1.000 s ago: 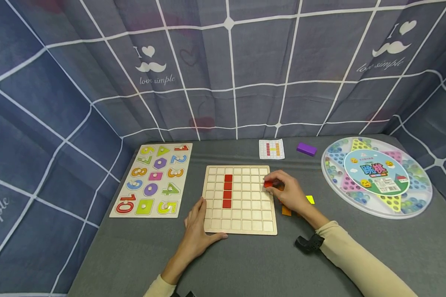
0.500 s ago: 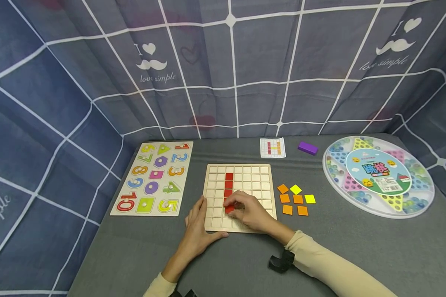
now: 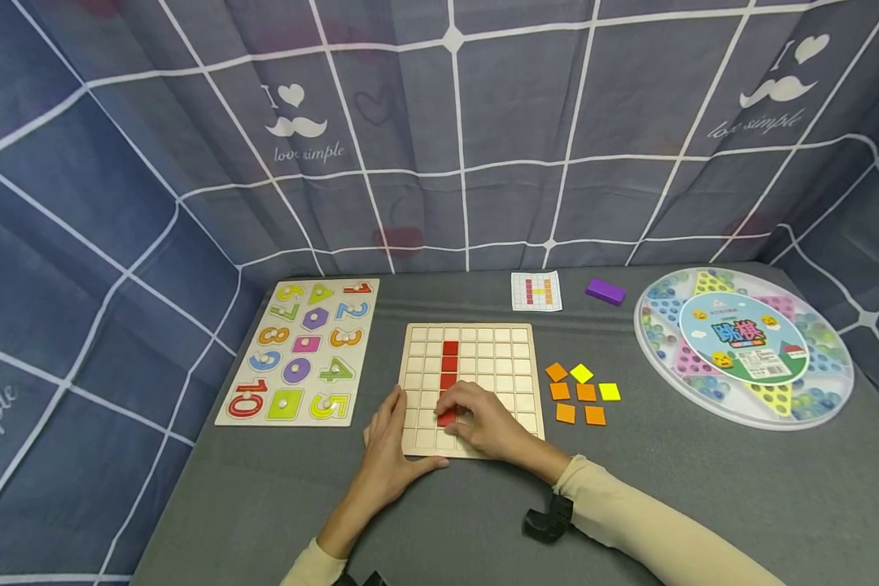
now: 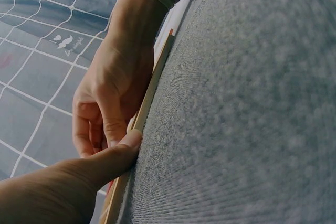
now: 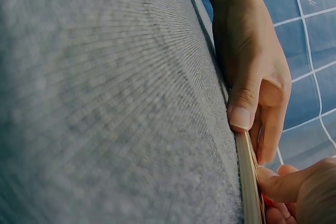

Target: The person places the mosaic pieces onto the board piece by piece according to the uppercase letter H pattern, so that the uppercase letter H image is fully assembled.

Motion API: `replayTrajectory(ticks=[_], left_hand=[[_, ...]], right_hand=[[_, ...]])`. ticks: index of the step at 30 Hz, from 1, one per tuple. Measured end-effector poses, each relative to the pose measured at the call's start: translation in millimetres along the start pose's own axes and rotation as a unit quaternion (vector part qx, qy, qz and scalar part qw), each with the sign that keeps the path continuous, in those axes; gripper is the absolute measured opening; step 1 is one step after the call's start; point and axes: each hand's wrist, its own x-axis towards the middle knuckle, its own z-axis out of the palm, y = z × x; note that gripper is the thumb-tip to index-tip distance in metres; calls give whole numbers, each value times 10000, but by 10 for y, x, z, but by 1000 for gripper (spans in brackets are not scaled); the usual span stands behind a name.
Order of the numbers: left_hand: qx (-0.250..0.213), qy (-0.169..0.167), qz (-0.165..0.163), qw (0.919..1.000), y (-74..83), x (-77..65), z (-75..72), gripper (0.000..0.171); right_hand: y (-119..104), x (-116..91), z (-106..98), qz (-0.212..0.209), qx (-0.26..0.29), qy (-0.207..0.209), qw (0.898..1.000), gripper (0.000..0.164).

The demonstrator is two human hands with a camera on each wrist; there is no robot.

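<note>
A square wooden grid board (image 3: 496, 350) lies on the grey cloth in the head view. Red tiles (image 3: 449, 364) fill a line of cells down its left half. At the near end of this line, my right hand (image 3: 489, 422) pinches a red tile (image 3: 446, 417) between thumb and fingers, low over the cells. Whether the tile is fully seated is hidden. My left hand (image 3: 390, 456) steadies the near left corner, fingers extended along the left side and thumb against the front edge. In the right wrist view, the left thumb (image 5: 242, 111) touches the board's edge.
Several orange tiles (image 3: 566, 413) and two yellow tiles (image 3: 610, 392) lie right of the board. Behind are a pattern card (image 3: 536, 291) and a purple block (image 3: 605, 292). A number puzzle (image 3: 298, 356) lies left; a round game board (image 3: 747, 346) lies far right.
My right hand has brought a red tile from the board's right edge leftward to the near end of the red line, then shifted slightly. The left hand stays at the corner.
</note>
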Motion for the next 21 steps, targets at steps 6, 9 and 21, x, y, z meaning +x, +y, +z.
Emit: replayTrajectory(ticks=[6,9,21], left_hand=[[-7,31,55,10000,-10,-2,9,120],[-19,55,87,9999,-7,-5,7,120],[-16,205,191,9996,-13,-15,13,118]], right_hand=[[-7,-2,-7,-14,-3,-52,10000,27],[-15,0,-6,-44,-19,-56,10000,27],[5,-20,12,-267,-99,104,9995,25]])
